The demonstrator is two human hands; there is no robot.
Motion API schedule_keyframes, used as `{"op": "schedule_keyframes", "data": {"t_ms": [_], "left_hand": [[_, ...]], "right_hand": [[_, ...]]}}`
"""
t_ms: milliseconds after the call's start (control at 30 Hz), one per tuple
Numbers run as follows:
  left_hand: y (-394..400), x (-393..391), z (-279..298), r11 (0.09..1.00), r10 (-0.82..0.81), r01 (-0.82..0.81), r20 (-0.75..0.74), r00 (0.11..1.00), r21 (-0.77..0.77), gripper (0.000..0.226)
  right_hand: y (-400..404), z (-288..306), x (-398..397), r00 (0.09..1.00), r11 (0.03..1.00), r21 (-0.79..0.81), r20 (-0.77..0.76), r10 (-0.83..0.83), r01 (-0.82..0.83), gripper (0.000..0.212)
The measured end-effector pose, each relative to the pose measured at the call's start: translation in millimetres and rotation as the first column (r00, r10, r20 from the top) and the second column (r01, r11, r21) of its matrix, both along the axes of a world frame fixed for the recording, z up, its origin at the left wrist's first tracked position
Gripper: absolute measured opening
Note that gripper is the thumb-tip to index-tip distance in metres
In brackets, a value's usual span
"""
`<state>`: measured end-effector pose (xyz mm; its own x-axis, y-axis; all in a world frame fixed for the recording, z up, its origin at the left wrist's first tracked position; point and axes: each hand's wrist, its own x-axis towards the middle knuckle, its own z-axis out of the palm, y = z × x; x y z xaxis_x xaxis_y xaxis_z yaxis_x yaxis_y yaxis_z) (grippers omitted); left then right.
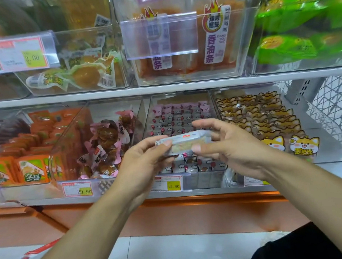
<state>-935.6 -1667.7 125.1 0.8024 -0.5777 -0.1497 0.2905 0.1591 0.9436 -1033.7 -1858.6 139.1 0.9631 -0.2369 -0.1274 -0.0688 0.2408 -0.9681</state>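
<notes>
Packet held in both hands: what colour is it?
Packet is whitish with a red mark; head view.

Snack packet [185, 141] sits between both hands, in front of the lower shelf [214, 188]. Left hand [142, 164] is at its left end, right hand [231, 146] at its right end. Directly behind the packet: candy bin [181, 97]. Left of that bin: wrapped-snack bin [104, 109]. Right of it: fox-packet bin [326, 149]. Price tag [168, 183] is on the shelf edge below the candy bin. Upper shelf [161, 88] is above.
</notes>
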Motion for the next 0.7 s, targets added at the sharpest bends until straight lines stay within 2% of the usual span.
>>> {"op": "schedule_keyframes", "data": {"t_ms": [67, 100, 200, 333, 467, 533, 600, 667, 700], "left_hand": [[0.2, 0.4, -1.6, 0.999, 0.029, -0.033, 0.111, 0.993, 0.030, 0.029], [-0.1, -0.4, -2.2, 0.998, 0.034, -0.042, 0.165, 0.986, 0.048, 0.029], [-1.9, -2.9, -3.5, 0.999, 0.033, -0.043, 0.259, 0.965, 0.032, 0.035], [-2.3, -3.7, -3.9, 0.999, 0.035, -0.032, 0.309, 0.951, -0.013, 0.043], [-6.2, -4.1, -5.6, 0.992, 0.105, -0.123, 0.321, 0.941, 0.035, 0.045], [-7.4, -3.0, -7.5, 0.980, 0.133, -0.178, 0.365, 0.921, 0.091, 0.042], [-8.5, -2.2, -11.8, 0.946, 0.083, -0.233, 0.527, 0.846, 0.225, 0.036], [-10.3, -4.7, -17.2, 0.868, -0.071, -0.307, 0.710, 0.701, 0.390, 0.035], [-12.0, -7.0, -19.9, 0.827, -0.161, -0.337, 0.765, 0.624, 0.449, 0.039]], "right_hand": [[-0.2, 2.6, 0.4, 0.997, 0.986, 0.168, -0.076, 0.028, -0.014, 0.061], [-0.5, 3.2, 0.4, 0.993, 0.981, 0.191, -0.107, 0.047, -0.026, 0.060], [0.1, 3.2, 0.1, 0.987, 0.976, 0.214, -0.149, 0.066, -0.033, 0.051], [0.8, 2.7, 0.8, 0.991, 0.973, 0.232, -0.136, 0.015, 0.017, 0.032], [-1.9, 4.3, 3.0, 0.994, 0.969, 0.232, -0.090, -0.068, 0.087, 0.041], [-5.2, 5.9, 6.0, 0.981, 0.968, 0.156, -0.027, -0.195, 0.196, 0.037], [-10.7, 7.3, 10.0, 0.935, 0.934, -0.060, 0.084, -0.346, 0.351, 0.027], [-17.8, 7.0, 16.1, 0.869, 0.776, -0.391, 0.225, -0.441, 0.495, 0.024], [-20.2, 6.2, 19.1, 0.856, 0.684, -0.515, 0.278, -0.437, 0.517, 0.024]]}}
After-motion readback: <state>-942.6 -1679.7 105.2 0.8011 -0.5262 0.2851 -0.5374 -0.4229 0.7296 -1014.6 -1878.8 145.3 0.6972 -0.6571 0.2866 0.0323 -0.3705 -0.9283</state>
